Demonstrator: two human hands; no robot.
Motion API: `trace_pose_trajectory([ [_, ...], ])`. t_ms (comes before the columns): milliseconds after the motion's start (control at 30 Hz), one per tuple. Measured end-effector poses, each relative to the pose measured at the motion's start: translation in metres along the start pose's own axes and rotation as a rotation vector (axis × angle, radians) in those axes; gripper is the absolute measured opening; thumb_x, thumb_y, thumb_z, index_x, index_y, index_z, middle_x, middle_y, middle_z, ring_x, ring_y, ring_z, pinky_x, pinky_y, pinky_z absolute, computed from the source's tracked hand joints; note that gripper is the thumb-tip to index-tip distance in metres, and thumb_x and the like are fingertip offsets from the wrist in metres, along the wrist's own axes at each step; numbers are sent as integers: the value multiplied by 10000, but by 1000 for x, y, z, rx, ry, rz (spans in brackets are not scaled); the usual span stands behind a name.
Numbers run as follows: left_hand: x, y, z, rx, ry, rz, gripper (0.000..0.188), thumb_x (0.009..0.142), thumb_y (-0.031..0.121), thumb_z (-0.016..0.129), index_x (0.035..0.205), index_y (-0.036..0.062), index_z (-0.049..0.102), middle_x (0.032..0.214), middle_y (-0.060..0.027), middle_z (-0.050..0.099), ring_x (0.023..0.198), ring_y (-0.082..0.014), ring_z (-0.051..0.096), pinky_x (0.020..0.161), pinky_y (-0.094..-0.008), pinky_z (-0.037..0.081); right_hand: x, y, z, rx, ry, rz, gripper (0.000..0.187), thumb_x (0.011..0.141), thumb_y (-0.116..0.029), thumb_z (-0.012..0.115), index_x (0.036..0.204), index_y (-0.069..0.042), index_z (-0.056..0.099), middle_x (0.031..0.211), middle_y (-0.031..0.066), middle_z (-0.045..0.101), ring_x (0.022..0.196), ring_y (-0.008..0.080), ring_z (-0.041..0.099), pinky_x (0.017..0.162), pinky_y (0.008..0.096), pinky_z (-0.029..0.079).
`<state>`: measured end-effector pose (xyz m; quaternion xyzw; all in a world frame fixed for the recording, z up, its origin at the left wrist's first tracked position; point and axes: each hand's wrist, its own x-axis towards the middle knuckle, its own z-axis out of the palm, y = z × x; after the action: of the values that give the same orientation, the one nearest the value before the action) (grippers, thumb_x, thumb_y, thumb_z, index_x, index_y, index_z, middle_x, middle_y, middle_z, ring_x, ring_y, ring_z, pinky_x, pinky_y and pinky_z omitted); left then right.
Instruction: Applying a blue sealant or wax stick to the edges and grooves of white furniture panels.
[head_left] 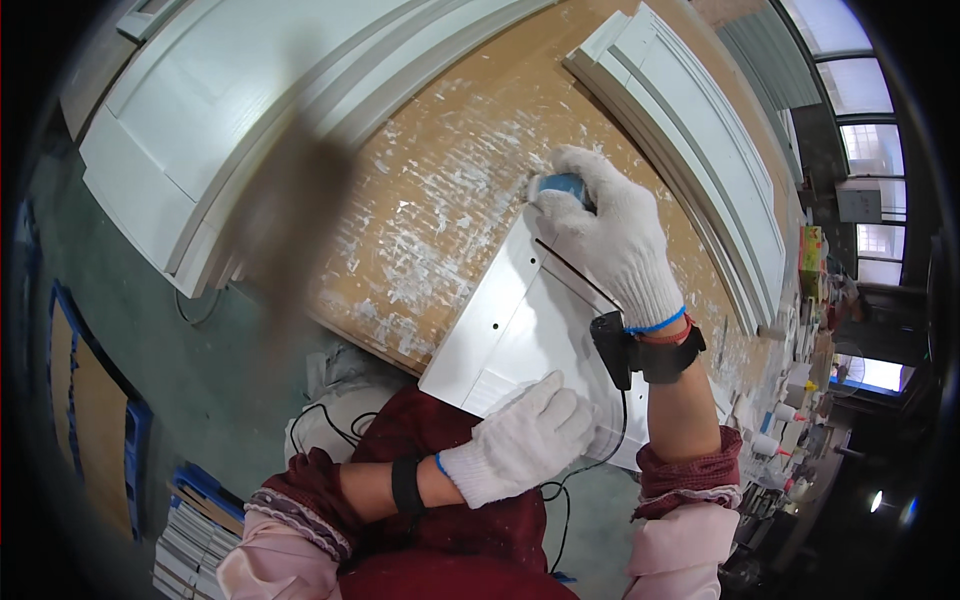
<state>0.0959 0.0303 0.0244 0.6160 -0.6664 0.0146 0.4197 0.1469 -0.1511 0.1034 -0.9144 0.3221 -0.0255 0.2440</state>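
My right hand point(605, 225), in a white knit glove, is closed around a small blue block point(563, 186) that looks like a sanding block. It is at the far end of a white panel point(510, 300), where part of the block is hidden by the fingers. Two small dark holes show along the panel's left side, and a thin dark line crosses its far end. On the near part of the panel lies my gloved left hand point(530, 440), open, fingers stretched out and nothing in it.
The brown worktop point(440, 190) is strewn with white flakes. Stacked white panels stand at the left point(190, 120) and right point(690, 150). A black device point(612, 350) on my right wrist trails a cable. A brown blur hangs at left. Bottles point(775, 430) crowd the right side.
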Motion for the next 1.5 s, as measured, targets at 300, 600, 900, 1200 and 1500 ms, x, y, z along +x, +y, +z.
trace_pose_trajectory([
  [300,-2,-3,0,15,-21,32,217,775,162,657,968,62,652,810,-26,557,827,-189,584,901,-366,512,-3,3,3,-152,77,-219,388,823,-283,672,1143,-69,622,937,182,675,886,326,681,790,375,530],
  [600,-2,0,1,-17,-40,-18,217,766,164,658,963,72,656,840,-34,565,849,-193,588,912,-367,512,0,0,10,-26,126,-56,368,832,-260,662,1149,-76,622,959,188,682,903,349,679,798,397,525],
  [900,-3,1,1,-31,-52,-2,253,759,163,653,989,60,659,855,-37,578,854,-196,588,929,-371,505,-4,1,10,-82,160,-38,387,836,-278,660,1170,-86,629,925,174,689,875,323,692,791,383,526],
  [1200,-2,-1,2,-40,-15,-8,266,733,152,656,983,60,652,845,-36,575,830,-191,588,912,-363,516,-7,10,4,29,197,8,344,829,-282,668,1111,-84,655,924,172,685,857,315,688,785,365,529],
  [1500,1,-3,-2,-27,-9,26,282,696,139,658,968,66,657,846,-38,572,846,-196,594,907,-368,521,-8,13,5,32,208,0,356,833,-274,665,1134,-85,650,967,186,677,889,330,678,790,372,530],
])
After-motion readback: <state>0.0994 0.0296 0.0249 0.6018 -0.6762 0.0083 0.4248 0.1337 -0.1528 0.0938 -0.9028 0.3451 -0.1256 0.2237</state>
